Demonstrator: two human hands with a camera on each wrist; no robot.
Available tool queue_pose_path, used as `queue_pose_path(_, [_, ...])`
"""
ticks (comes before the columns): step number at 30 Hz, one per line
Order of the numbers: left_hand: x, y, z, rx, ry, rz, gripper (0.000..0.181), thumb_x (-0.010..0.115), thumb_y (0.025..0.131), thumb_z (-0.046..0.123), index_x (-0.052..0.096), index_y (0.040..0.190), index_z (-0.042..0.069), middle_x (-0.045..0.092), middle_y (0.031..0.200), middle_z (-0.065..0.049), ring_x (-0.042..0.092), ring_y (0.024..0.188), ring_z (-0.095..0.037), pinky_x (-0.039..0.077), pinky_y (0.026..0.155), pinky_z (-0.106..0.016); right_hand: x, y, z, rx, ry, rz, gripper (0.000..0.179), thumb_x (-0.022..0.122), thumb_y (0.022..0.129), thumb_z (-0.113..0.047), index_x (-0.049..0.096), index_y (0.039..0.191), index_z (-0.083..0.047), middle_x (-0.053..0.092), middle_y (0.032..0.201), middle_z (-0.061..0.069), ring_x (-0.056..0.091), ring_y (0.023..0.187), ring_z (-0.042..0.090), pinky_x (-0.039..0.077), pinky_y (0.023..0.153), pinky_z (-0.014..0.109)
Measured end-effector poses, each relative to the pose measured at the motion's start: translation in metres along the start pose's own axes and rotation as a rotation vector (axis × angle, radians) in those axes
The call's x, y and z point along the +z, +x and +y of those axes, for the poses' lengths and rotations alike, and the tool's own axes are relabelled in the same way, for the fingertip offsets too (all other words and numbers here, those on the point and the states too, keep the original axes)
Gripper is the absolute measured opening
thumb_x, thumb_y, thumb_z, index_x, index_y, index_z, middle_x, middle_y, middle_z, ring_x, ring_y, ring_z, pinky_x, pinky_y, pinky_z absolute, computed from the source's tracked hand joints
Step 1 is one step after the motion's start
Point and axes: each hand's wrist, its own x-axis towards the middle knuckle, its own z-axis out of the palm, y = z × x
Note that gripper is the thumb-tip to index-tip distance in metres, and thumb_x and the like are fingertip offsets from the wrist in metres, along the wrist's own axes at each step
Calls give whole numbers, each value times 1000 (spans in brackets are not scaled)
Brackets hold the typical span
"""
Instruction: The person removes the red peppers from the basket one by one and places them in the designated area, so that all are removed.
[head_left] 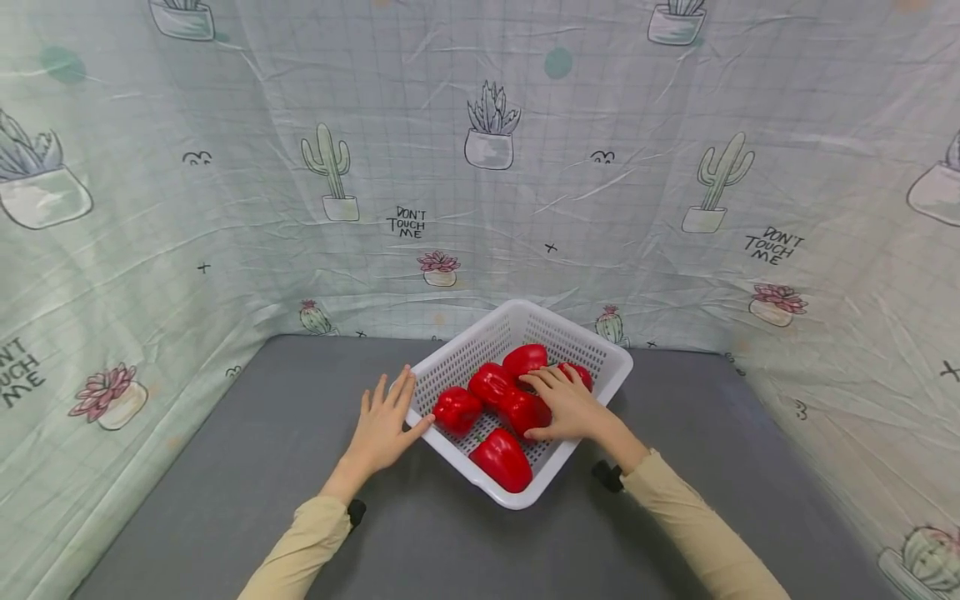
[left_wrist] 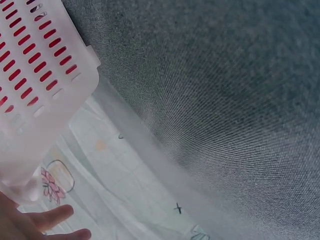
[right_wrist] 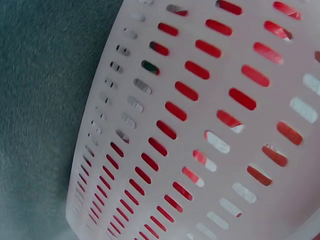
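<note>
A white perforated plastic basket sits tilted corner-forward on the grey table, with several red bell peppers inside. My left hand lies along the basket's left corner, fingers straight and spread, thumb reaching over the rim. In the left wrist view, its fingers show beneath the basket edge. Reaching in over the right side, my right hand spans a red bell pepper, thumb on the near side and fingers on the far side. Its palm side is hidden. The right wrist view shows red through the slots of the basket wall.
Around that pepper lie others: a left one, a near one, a far one and one partly behind the right hand. Printed cloth walls the back and sides of the grey table.
</note>
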Motion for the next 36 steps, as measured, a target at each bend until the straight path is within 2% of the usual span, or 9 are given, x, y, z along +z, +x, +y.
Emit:
queue_pose_path(9, [2, 1, 0, -2, 0, -1, 77, 47, 83, 52, 25, 141, 7, 22, 148, -10, 21, 132, -43, 16, 99, -66, 3, 8, 1, 11, -24, -83, 85, 75, 59, -50, 41, 129, -14, 48, 127, 6, 38, 120, 26, 19, 103, 57])
queue_pose_path(18, [4, 0, 1, -2, 4, -1, 78, 47, 83, 53, 24, 141, 7, 22, 148, -10, 22, 131, -43, 16, 99, -66, 10, 11, 1, 37, -18, -123, 81, 74, 60, -50, 42, 125, -14, 51, 123, 5, 38, 119, 25, 19, 103, 57])
queue_pose_path(29, [2, 0, -2, -2, 6, 12, 78, 47, 83, 53, 25, 141, 6, 23, 148, -10, 23, 130, -44, 17, 99, -66, 12, 15, -3, 29, 29, -127, 77, 76, 61, -42, 39, 124, -15, 55, 119, 5, 41, 117, 25, 23, 102, 56])
queue_pose_path(36, [3, 0, -1, -2, 5, 2, 79, 47, 83, 53, 23, 141, 6, 22, 148, -10, 22, 131, -43, 17, 99, -66, 14, 15, -1, 16, -12, -108, 79, 76, 60, -43, 40, 127, -18, 49, 125, 6, 39, 117, 24, 26, 100, 55])
